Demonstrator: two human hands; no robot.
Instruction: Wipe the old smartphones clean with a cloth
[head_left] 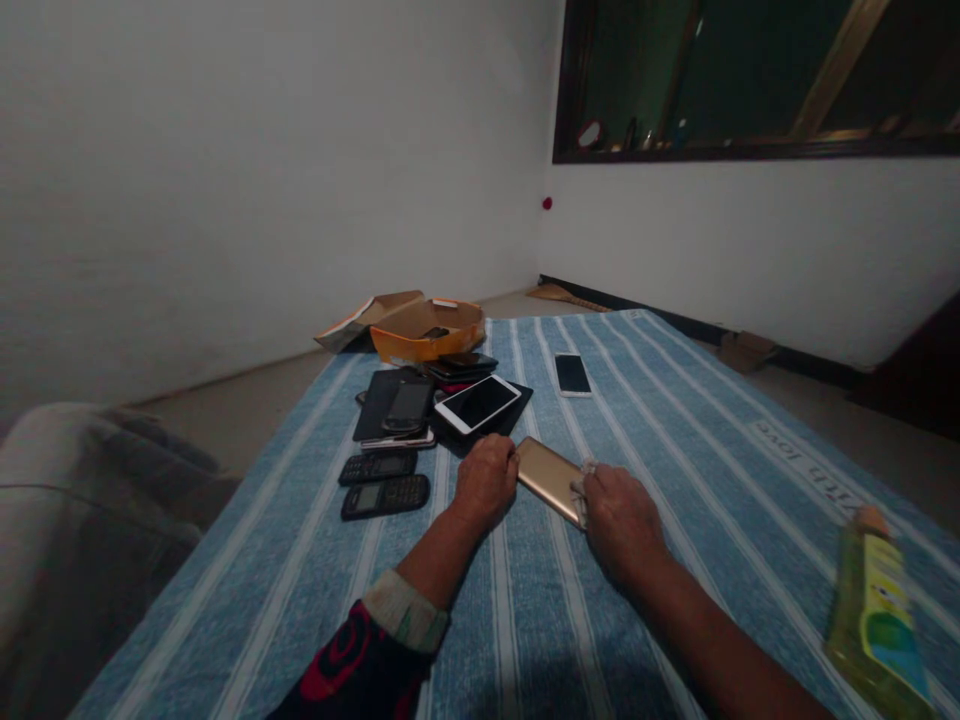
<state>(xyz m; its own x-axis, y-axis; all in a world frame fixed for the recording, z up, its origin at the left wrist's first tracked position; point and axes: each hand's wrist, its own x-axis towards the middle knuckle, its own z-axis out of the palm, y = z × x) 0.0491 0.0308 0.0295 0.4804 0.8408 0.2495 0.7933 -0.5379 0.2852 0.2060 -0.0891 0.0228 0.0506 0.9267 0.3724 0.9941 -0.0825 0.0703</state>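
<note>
A gold phone [550,478] lies between my two hands, its plain metallic back facing up. My left hand [487,480] is closed on its upper left end. At the other end, my right hand [621,515] pinches a small whitish cloth [583,490] against the phone's edge. Just beyond my left hand, a white phone with a dark screen [480,403] rests on a black flat item [523,402]. Two black keypad phones [385,496] lie to the left, below a dark phone [409,405] stacked on other flat devices. Farther back is another white-framed phone [572,374].
An open orange cardboard box [420,347] stands at the table's far left, with dark phones stacked before it. A bottle of yellow liquid [877,620] is at the right edge on the blue striped cloth [705,480]. Grey fabric [82,530] drapes something at left.
</note>
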